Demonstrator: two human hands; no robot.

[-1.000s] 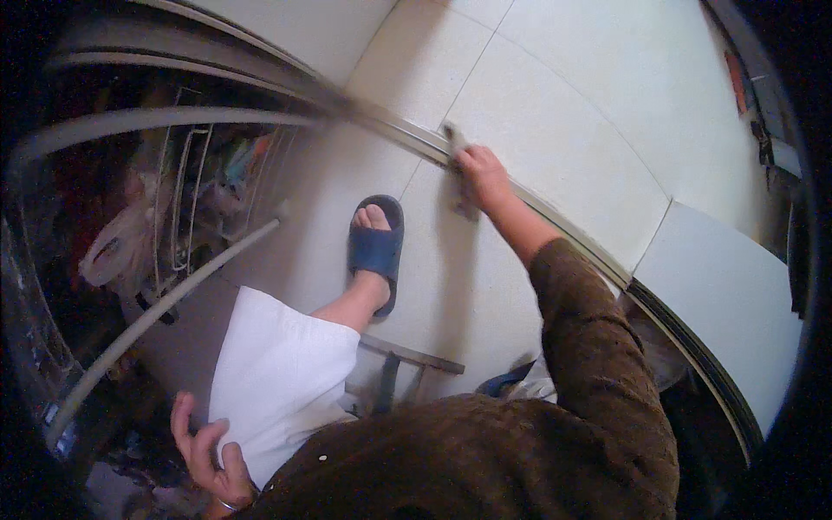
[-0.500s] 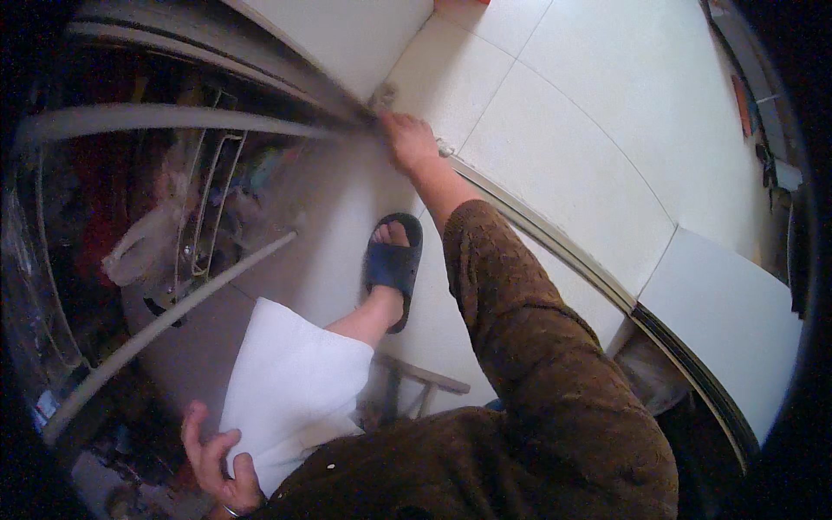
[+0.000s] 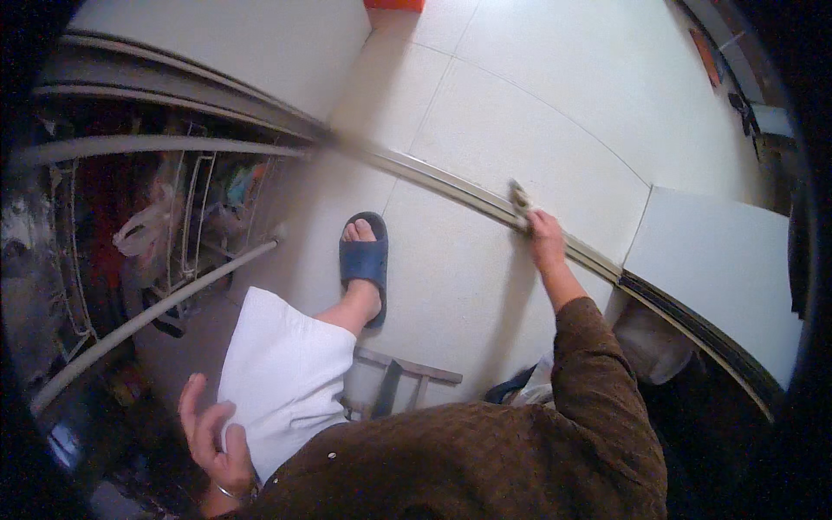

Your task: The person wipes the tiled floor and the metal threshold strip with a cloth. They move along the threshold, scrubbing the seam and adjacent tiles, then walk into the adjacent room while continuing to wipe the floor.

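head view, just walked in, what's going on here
A person's right hand holds a small pale thing, blurred but perhaps a rag, at the long rail crossing the tiled floor. The left hand looks empty, fingers apart, beside the white garment over the person's leg. A foot in a blue slipper stands on the near side of the rail.

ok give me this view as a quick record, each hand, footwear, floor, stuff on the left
right hand: at the floor track, fingers closed on a small pale rag-like thing
left hand: holding nothing visible, fingers spread beside the white trouser leg; contact unclear
left wrist: thin bracelet
footwear: one dark blue open-toed slipper in view
floor: pale tiles, crossed diagonally by the track
left side: pale pole, whitish plastic bag, dark clutter
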